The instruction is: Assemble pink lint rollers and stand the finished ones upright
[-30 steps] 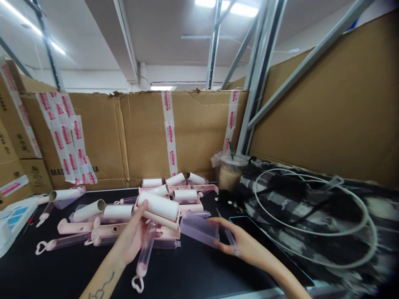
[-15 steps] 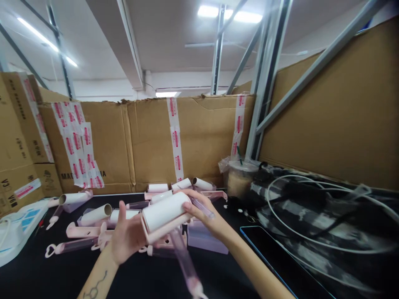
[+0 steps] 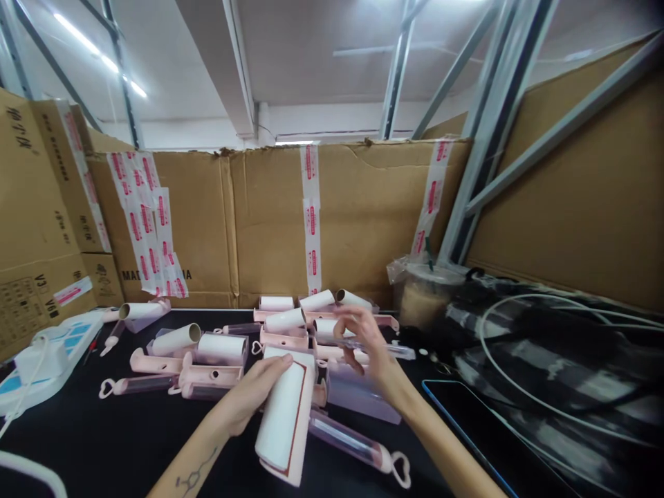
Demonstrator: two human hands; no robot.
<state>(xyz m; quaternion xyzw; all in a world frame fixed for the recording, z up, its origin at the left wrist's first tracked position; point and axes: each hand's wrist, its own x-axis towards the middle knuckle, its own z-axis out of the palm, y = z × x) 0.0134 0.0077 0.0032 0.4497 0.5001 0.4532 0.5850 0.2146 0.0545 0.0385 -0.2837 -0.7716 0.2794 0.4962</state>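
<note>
My left hand point(image 3: 254, 391) is closed around a lint roller point(image 3: 284, 415). Its white paper roll is tilted, with a pink holder and a reddish-brown line along the right side. A clear handle point(image 3: 347, 439) with a heart-shaped pink loop stretches to the lower right of the roll. My right hand point(image 3: 366, 346) is raised over the other rollers, its fingers bent and apart. A clear plastic piece point(image 3: 402, 351) crosses at that hand; whether the fingers touch it I cannot tell. Just below is a translucent purple cover point(image 3: 360, 394).
Several more lint rollers point(image 3: 223, 346) and pink holders point(image 3: 212, 373) lie on the black table. At the left is a power strip point(image 3: 52, 353). To the right are a phone point(image 3: 461, 429), a drink cup point(image 3: 428, 297) and a white cable point(image 3: 487, 353). Cardboard point(image 3: 270, 228) stands behind.
My right hand has let go of the white roll and lifted away. My left hand has gone from spread fingers to gripping the roller, which is now turned steeper and lower. The view has shifted left.
</note>
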